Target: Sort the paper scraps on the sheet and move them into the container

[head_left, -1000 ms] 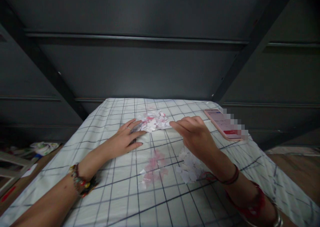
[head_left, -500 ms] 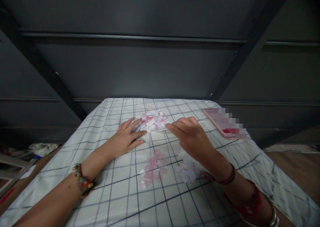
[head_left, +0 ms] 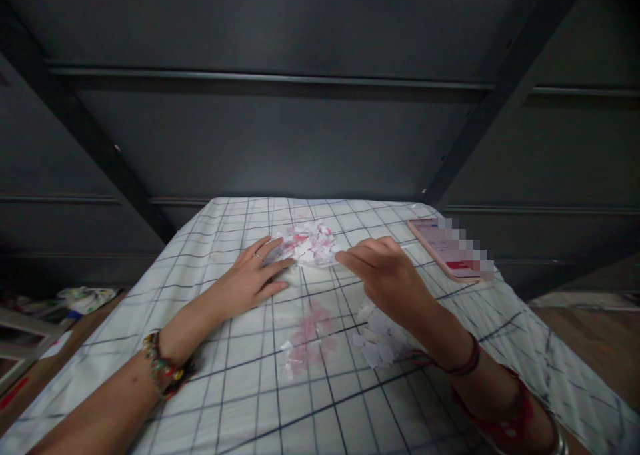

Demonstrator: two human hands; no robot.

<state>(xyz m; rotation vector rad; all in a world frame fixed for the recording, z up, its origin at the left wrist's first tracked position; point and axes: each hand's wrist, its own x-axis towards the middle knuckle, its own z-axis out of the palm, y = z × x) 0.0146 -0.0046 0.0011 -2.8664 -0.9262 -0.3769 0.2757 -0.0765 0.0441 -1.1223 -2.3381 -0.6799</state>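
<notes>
Your left hand (head_left: 253, 278) lies loosely spread, palm down, grasping nothing, its fingertips against the left side of a loose, low heap of white and pink paper scraps (head_left: 307, 243). Your right hand (head_left: 393, 268) is curled, thumb and forefinger drawn together at the heap's right edge; the view there is soft, so whether they pinch a scrap or something clear cannot be told. A thin ring (head_left: 259, 256) sits on your left hand, a multicoloured beaded bracelet (head_left: 167, 371) on that wrist, and a dark red cord bracelet (head_left: 465, 356) on your right.

Nearer you, below the heap, lies a flat scatter of pale pink, see-through pieces (head_left: 313, 328); to its right, partly under your right forearm, is a second pile of white paper scraps (head_left: 377, 341). A pink-edged smartphone (head_left: 436, 245), its screen lit, lies beyond your right hand. All rest on a white cloth with dark grid lines (head_left: 240, 401), before a dark grey panelled wall (head_left: 280, 141).
</notes>
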